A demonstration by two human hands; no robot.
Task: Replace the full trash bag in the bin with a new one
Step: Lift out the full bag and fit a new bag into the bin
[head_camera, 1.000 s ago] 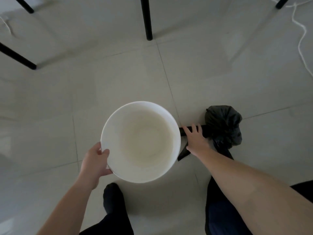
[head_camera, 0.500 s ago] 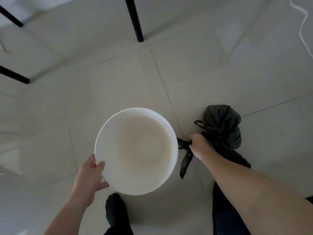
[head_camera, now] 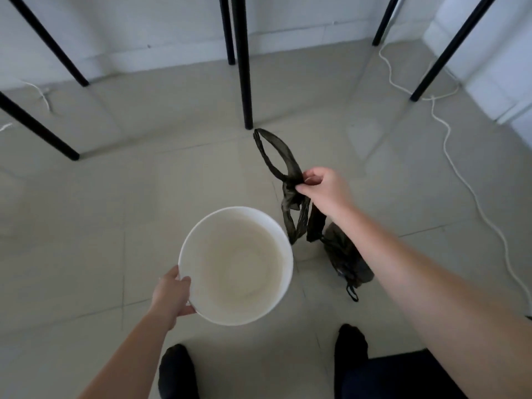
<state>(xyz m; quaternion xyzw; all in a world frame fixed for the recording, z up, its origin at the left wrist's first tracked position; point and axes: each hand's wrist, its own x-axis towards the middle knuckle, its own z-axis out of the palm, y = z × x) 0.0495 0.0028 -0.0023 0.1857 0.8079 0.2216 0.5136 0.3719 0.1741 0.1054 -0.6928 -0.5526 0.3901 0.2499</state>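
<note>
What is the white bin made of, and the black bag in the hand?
The white bin looks like smooth matte plastic: thin even rim, pale wall. The black bag in the right hand seems thin plastic film: it crumples, droops and looks slightly see-through.

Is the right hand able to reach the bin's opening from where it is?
Probably yes. The right hand, gripping the new bag, is close beside the bin, whose top is open. Nothing lies between them, and the left hand holds only the near rim.
</note>
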